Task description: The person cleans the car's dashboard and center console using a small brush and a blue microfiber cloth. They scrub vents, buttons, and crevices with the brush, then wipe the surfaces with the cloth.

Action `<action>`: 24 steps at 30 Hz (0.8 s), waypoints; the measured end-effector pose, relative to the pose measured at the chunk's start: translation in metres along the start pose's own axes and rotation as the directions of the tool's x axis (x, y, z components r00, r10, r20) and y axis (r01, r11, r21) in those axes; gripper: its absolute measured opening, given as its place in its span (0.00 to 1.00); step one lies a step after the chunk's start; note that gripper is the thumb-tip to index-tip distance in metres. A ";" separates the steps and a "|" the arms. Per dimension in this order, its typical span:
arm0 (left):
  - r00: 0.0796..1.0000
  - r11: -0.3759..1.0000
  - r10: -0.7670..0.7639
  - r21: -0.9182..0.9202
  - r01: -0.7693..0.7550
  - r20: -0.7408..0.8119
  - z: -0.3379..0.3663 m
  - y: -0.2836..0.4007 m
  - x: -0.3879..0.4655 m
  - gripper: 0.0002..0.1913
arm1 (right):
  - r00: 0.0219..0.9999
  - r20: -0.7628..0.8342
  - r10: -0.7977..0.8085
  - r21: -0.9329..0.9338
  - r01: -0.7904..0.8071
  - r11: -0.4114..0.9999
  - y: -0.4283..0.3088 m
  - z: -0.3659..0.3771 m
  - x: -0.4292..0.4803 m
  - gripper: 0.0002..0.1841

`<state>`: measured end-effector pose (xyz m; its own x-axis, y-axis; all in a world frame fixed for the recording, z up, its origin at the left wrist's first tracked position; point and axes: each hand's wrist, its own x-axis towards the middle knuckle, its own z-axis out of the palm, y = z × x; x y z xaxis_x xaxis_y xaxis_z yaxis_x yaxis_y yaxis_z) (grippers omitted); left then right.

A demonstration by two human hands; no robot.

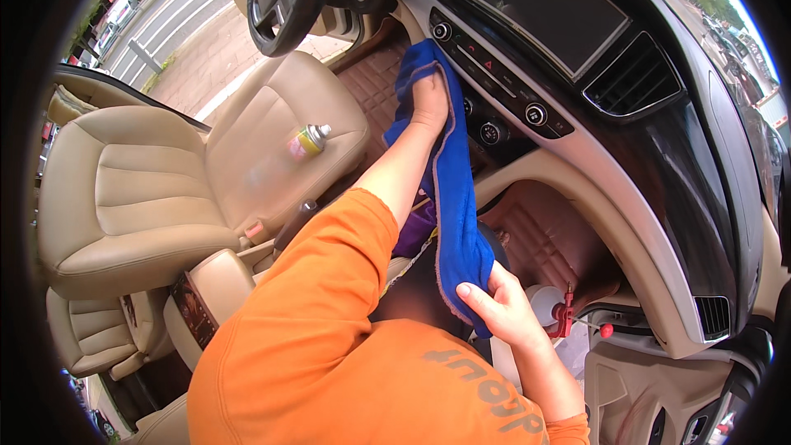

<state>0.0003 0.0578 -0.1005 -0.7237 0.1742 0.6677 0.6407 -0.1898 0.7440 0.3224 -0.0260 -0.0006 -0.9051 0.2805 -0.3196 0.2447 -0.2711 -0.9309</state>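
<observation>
A long blue microfibre cloth [454,179] hangs between my two hands in front of the car's centre console. My left hand [431,99] reaches up into the cloth's upper end, beside the button panel [488,65]; its fingers are hidden by the fabric. Lower down, my right hand [494,303] pinches the cloth's other end between thumb and fingers. A purple cloth [415,228] shows partly behind the blue one. On the beige driver's seat [321,96] an aerosol can [309,141] lies tilted, away from both hands.
The steering wheel [290,0] is at the top left, and a large dashboard screen [547,3] at the upper right. A red spray nozzle [565,315] on a white bottle stands right of my right hand. The passenger door [636,383] is at the lower right.
</observation>
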 end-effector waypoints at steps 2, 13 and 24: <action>0.990 0.989 -0.104 0.118 0.092 0.097 -0.001 0.007 -0.014 0.16 | 0.998 0.022 -0.058 -0.051 0.059 0.997 0.009 0.000 0.000 0.15; 0.836 0.734 -0.539 0.545 0.405 0.105 -0.013 0.035 0.007 0.27 | 0.989 -0.149 -0.026 -0.024 0.023 0.999 0.023 0.002 -0.033 0.25; 0.904 0.941 -0.153 0.338 0.010 0.399 -0.023 0.017 -0.025 0.13 | 0.990 -0.041 -0.137 -0.080 0.133 0.988 0.020 0.017 -0.045 0.19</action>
<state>0.0233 0.0278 -0.1051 -0.6501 0.5723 0.4998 0.6823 0.1502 0.7155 0.3622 -0.0597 -0.0019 -0.9148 0.3529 -0.1965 0.1490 -0.1572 -0.9763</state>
